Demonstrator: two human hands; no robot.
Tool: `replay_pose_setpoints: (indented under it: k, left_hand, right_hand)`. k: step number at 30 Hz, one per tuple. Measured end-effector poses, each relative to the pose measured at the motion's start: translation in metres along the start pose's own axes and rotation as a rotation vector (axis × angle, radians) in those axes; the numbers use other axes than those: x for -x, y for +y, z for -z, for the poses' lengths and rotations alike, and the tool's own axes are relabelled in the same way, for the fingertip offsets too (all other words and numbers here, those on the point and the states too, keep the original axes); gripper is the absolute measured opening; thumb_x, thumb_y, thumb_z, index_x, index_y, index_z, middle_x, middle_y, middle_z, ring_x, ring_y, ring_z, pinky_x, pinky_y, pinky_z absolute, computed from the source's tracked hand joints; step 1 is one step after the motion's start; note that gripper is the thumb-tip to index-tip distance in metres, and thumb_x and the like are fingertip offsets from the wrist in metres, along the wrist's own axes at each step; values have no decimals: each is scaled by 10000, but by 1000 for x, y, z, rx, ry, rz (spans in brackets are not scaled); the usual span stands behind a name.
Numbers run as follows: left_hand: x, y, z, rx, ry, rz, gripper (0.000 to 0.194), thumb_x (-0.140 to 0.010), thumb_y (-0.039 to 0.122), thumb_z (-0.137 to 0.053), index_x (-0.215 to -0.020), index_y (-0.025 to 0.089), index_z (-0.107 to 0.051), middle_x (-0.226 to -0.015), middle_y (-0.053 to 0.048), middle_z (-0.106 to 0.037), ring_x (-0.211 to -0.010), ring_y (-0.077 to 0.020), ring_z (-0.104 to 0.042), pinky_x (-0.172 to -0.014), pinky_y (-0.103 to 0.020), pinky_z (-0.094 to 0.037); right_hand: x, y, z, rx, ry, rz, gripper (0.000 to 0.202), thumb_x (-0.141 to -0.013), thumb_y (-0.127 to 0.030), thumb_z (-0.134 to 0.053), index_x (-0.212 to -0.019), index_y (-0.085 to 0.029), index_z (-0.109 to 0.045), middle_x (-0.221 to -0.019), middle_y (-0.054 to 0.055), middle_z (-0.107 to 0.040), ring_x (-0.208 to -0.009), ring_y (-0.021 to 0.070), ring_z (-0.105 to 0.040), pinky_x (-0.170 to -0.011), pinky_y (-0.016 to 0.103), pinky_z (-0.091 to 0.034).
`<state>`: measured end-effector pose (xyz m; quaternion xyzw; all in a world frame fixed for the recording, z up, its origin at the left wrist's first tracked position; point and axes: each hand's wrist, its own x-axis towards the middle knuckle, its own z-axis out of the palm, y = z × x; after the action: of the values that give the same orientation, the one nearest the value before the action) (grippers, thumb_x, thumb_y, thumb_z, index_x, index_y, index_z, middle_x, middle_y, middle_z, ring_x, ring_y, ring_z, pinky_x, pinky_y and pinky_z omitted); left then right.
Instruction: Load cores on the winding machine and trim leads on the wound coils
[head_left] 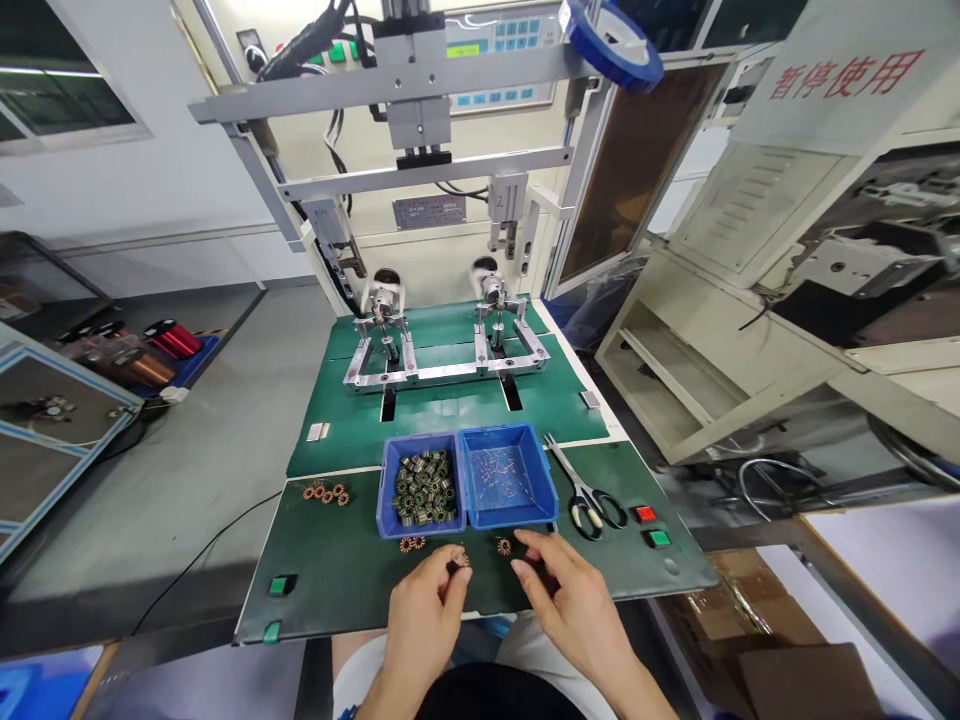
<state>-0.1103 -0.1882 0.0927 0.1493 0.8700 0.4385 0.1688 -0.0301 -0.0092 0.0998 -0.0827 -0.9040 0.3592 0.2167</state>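
Observation:
My left hand (pixel 426 600) pinches a small copper-wound motor stator (pixel 460 559) between thumb and fingertips, above the front of the green bench top. My right hand (pixel 566 590) is beside it with thumb and forefinger apart and nothing visible between them. Just off its fingertips lies another copper-wound stator (pixel 504 547). A pair of wound stators (pixel 412 544) rests in front of the blue bin of unwound cores (pixel 421 490). To the right of that bin, a second blue bin (pixel 551 498) contains thin copper wire scraps. Scissors (pixel 585 495) with black handles lie beside it, blades pointing away from me.
Several wound stators (pixel 326 493) sit at the bench's left. Behind the bins stands a winding machine with a metal frame (pixel 450 376) and two heads. Red (pixel 644 514) and green (pixel 658 538) buttons are at right, another green button (pixel 279 586) at left.

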Motion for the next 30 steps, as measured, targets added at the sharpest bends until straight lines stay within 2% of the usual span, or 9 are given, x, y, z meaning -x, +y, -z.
replay_pose_setpoints:
  k: [2, 4, 7, 9, 12, 14, 19, 25, 30]
  left_hand:
    - [1, -5, 7, 271, -63, 59, 283, -820, 386, -620, -975, 177, -731, -555, 45, -458, -539, -136, -443, -576, -260, -365]
    - [4, -10, 15, 558, -153, 144, 311, -773, 442, -711, -969, 202, -732, -626, 38, -513, -543, -99, -415, -541, -217, -358]
    - [11, -9, 25, 850, -236, 250, 355, -713, 481, -789, -959, 229, -740, -700, 30, -569, -499, -52, -390, -454, -168, -326]
    - [16, -1, 28, 969, -230, 279, 354, -689, 470, -815, -935, 224, -747, -755, 0, -613, -553, -73, -495, -449, -161, -379]
    - [20, 12, 30, 1095, -243, 343, 315, -674, 413, -842, -896, 211, -746, -1014, -82, -690, -762, -167, -654, -534, -217, -518]
    - [22, 15, 30, 1150, -276, 380, 287, -682, 380, -844, -888, 208, -742, -1041, -95, -707, -780, -185, -682, -559, -243, -550]
    - [22, 14, 30, 1197, -278, 360, 268, -688, 356, -846, -897, 222, -745, -821, -40, -713, -710, -161, -678, -566, -239, -549]
    - [21, 23, 27, 1150, -243, 270, 424, -690, 391, -842, -1069, 260, -705, -750, -3, -676, -658, -129, -644, -606, -240, -514]
    - [20, 4, 24, 985, -216, 187, 451, -727, 473, -786, -1108, 250, -693, -814, -28, -691, -682, -158, -644, -672, -296, -517]
  right_hand:
    - [2, 4, 11, 40, 55, -23, 271, -961, -328, -474, -1056, -168, -671, -763, 46, -675, -595, 164, -650, -545, 254, -548]
    - [3, 13, 22, 125, 136, -45, 304, -969, -376, -461, -1007, -178, -689, -720, 33, -667, -544, 154, -623, -500, 246, -526]
    - [1, 33, 32, 248, 249, -85, 393, -972, -431, -429, -954, -148, -702, -697, 52, -659, -535, 170, -617, -494, 274, -516]
    - [-1, 46, 35, 287, 298, -110, 440, -968, -454, -418, -912, -127, -707, -699, 71, -657, -520, 181, -603, -497, 301, -509]
    - [-4, 56, 35, 315, 323, -127, 469, -963, -478, -406, -843, -139, -707, -698, 77, -662, -499, 182, -580, -497, 314, -495]
    - [-3, 55, 35, 311, 311, -130, 459, -963, -474, -402, -829, -154, -702, -692, 71, -663, -516, 184, -588, -511, 311, -492]
    - [5, 42, 25, 267, 213, -161, 422, -971, -448, -365, -799, -198, -659, -687, 43, -666, -559, 169, -628, -541, 275, -498]
    - [6, 34, 10, 282, 77, -307, 270, -878, -450, -488, -749, -227, -571, -632, 28, -630, -508, 209, -617, -465, 293, -413]
    - [4, 35, 22, 218, -56, -381, 233, -821, -371, -473, -614, -263, -473, -446, -23, -542, -398, 205, -549, -433, 291, -362]
